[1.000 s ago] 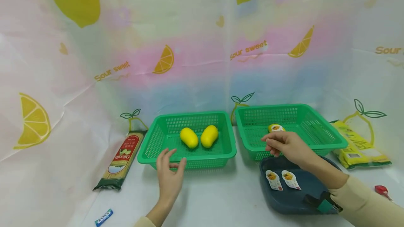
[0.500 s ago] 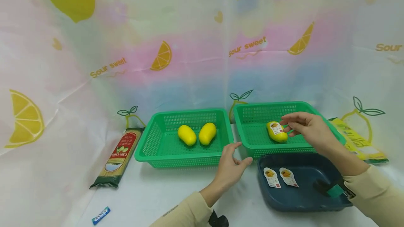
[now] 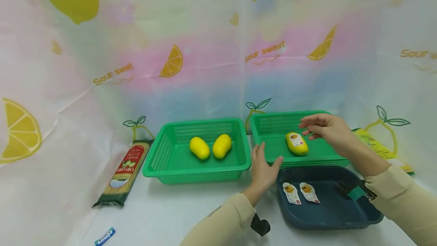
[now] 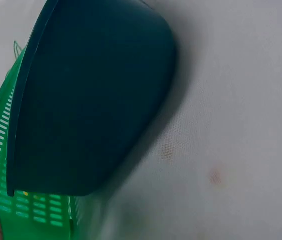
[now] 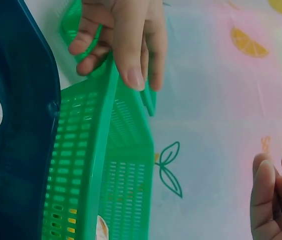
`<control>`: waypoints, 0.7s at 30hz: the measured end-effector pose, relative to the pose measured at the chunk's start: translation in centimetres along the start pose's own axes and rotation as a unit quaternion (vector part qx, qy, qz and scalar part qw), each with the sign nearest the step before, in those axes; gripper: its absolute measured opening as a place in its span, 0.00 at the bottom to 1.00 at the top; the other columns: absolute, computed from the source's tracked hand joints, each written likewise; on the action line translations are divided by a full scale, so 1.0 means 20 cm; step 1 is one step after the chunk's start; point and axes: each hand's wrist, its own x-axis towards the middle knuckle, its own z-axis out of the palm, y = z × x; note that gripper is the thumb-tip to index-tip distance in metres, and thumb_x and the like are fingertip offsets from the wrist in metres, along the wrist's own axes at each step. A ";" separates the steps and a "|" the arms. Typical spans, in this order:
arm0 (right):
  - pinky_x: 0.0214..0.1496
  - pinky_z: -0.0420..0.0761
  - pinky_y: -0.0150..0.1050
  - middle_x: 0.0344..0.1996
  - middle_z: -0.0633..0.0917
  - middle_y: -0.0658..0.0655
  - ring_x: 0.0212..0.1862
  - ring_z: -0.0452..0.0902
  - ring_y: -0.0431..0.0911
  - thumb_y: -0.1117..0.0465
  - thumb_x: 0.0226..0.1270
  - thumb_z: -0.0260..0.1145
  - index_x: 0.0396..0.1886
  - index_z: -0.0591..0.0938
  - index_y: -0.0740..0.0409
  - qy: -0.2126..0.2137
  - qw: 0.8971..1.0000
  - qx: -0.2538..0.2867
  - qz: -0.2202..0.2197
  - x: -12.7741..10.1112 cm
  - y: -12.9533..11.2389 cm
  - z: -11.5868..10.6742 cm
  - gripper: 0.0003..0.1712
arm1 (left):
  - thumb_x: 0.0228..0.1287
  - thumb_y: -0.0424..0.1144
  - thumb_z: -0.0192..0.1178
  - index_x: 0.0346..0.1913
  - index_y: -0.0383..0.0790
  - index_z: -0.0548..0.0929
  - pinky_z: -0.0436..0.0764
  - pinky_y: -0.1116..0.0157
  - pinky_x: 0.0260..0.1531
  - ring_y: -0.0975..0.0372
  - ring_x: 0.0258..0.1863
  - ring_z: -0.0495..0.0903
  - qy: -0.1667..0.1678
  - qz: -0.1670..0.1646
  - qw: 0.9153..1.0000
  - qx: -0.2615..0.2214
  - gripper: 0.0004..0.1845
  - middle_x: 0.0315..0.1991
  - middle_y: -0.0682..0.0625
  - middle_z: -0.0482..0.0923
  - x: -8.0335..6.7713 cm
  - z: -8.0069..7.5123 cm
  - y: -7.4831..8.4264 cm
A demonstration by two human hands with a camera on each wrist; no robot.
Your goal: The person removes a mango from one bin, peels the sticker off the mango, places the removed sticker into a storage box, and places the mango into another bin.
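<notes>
A yellow mango with a white fruit label on top lies in the right green basket. My left hand is at that basket's left front corner, fingers spread and nothing held; in the right wrist view its thumb overlaps the corner rim. Over the same basket, just right of the mango, hovers my right hand with loosely bent fingers and nothing between them. Two mango labels lie in the dark blue basin in front.
The left green basket holds two unlabelled mangoes. A pasta packet and a small blue-green packet lie on the left. Behind my right arm is a yellow bag. A printed curtain stands at the back.
My left hand has moved right, from the front of the left basket to the right basket's corner. My right hand has drawn back to the right, uncovering the labelled mango.
</notes>
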 end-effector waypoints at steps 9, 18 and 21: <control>0.44 0.84 0.31 0.39 0.83 0.33 0.40 0.82 0.31 0.67 0.77 0.52 0.61 0.74 0.65 -0.010 1.000 0.018 0.017 0.02 0.01 0.00 0.17 | 0.64 0.50 0.65 0.74 0.45 0.63 0.73 0.44 0.61 0.44 0.69 0.68 0.043 0.003 0.999 0.015 0.38 0.76 0.42 0.55 0.04 0.05 -0.01; 0.45 0.83 0.31 0.39 0.82 0.34 0.41 0.82 0.31 0.66 0.78 0.50 0.64 0.70 0.72 -0.013 0.999 0.013 0.030 0.01 0.04 -0.02 0.20 | 0.60 0.55 0.67 0.73 0.48 0.66 0.77 0.45 0.55 0.46 0.64 0.73 0.053 0.005 0.998 0.045 0.40 0.77 0.46 0.56 0.05 0.06 -0.04; 0.45 0.83 0.32 0.40 0.82 0.35 0.41 0.81 0.32 0.66 0.78 0.50 0.64 0.70 0.72 -0.012 0.999 0.016 0.033 0.02 0.05 -0.03 0.20 | 0.60 0.56 0.66 0.71 0.49 0.68 0.78 0.47 0.53 0.46 0.60 0.77 0.050 0.013 0.997 0.056 0.38 0.77 0.48 0.55 0.06 0.07 -0.04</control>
